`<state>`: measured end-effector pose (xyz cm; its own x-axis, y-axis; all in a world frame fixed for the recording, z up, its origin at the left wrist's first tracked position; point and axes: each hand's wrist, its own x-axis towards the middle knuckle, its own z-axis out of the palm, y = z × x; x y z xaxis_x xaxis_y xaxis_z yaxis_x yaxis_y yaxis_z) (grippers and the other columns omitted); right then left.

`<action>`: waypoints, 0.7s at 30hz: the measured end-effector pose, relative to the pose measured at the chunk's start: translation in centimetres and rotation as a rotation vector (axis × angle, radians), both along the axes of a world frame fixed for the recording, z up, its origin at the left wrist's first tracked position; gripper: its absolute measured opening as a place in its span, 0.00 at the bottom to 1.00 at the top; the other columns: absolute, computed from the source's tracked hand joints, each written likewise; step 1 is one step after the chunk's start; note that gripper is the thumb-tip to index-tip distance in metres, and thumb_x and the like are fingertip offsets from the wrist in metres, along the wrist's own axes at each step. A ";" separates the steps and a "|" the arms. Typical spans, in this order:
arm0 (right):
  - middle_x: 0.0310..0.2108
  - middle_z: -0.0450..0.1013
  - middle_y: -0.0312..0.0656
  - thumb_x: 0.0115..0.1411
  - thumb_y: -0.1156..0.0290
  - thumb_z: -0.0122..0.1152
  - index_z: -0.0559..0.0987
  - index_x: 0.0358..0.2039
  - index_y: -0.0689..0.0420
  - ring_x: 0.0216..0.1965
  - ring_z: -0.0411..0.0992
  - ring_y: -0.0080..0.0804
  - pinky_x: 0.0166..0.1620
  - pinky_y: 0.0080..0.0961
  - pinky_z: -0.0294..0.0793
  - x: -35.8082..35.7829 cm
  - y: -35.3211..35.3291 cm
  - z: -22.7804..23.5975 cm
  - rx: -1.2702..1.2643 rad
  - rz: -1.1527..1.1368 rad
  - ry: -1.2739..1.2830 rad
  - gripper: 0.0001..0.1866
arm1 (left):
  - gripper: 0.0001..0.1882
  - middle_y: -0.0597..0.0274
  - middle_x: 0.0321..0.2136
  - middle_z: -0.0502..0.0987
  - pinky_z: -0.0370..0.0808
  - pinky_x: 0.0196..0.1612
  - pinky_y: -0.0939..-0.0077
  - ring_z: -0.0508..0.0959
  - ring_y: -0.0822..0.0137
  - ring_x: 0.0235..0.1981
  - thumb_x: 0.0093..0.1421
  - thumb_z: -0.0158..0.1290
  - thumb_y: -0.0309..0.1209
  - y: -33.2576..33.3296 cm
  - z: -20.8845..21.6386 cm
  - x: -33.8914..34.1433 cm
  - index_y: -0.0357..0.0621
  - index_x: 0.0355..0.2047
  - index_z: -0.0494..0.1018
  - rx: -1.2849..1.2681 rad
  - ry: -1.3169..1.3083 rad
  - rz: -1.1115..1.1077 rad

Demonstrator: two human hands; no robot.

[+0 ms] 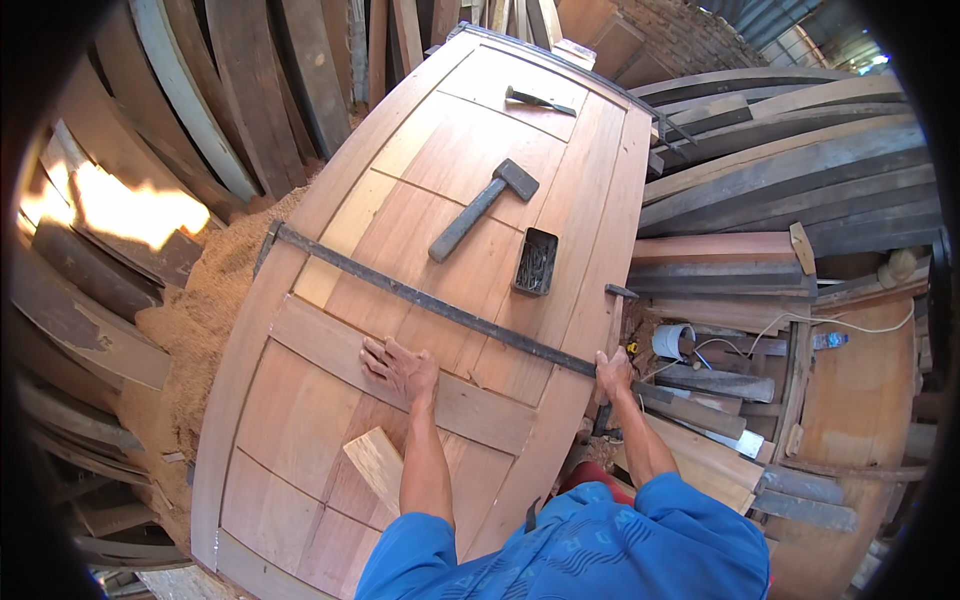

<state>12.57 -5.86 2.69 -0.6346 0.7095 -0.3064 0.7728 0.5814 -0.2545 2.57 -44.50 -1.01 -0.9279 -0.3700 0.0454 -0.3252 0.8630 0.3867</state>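
Spreading its fingers, the left hand is resting palm down on a crosswise rail of the wooden door panel, which is stretching out below both arms. The right hand is lying at the panel's right edge, by the end of a dark bar clamp; its fingertips are curling out of sight, so I cannot tell whether it is grasping anything. A pale wood block is lying beside the left forearm, which is hiding part of it. The blue shirt is covering the panel's near right corner. Beyond the clamp, an open box is holding slim dark pieces, too small to make out singly; a hammer and a chisel are lying farther up. At left, sawdust is spreading beside boards that the dark rim is cutting off.
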 end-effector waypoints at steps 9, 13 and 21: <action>0.48 0.76 0.64 0.59 0.49 0.68 0.77 0.51 0.66 0.53 0.73 0.62 0.58 0.52 0.69 0.8 2.6 2.8 0.055 0.045 0.211 0.32 | 0.37 0.31 0.72 0.53 0.46 0.72 0.35 0.50 0.32 0.73 0.51 0.57 0.36 0.0 -0.8 0.4 0.36 0.61 0.64 -0.099 0.015 0.004; 0.43 0.76 0.62 0.64 0.57 0.66 0.72 0.55 0.63 0.45 0.76 0.61 0.50 0.51 0.73 2.8 5.7 5.9 0.002 0.304 0.492 0.27 | 0.37 0.31 0.72 0.54 0.49 0.72 0.36 0.51 0.33 0.73 0.51 0.57 0.36 0.0 -2.0 -0.5 0.37 0.62 0.64 -0.225 0.002 0.034; 0.38 0.78 0.60 0.69 0.72 0.56 0.57 0.76 0.47 0.39 0.77 0.64 0.43 0.51 0.76 2.4 7.2 8.8 -0.209 0.704 0.428 0.36 | 0.40 0.31 0.73 0.51 0.47 0.73 0.34 0.52 0.35 0.74 0.61 0.54 0.43 2.5 -1.1 1.6 0.35 0.69 0.58 -0.167 0.056 0.007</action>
<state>14.97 1.30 11.47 -0.9979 0.0614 -0.0206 0.0615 0.7990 -0.5982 4.18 -41.98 -2.12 -0.9196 -0.3593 0.1587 -0.3132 0.9146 0.2556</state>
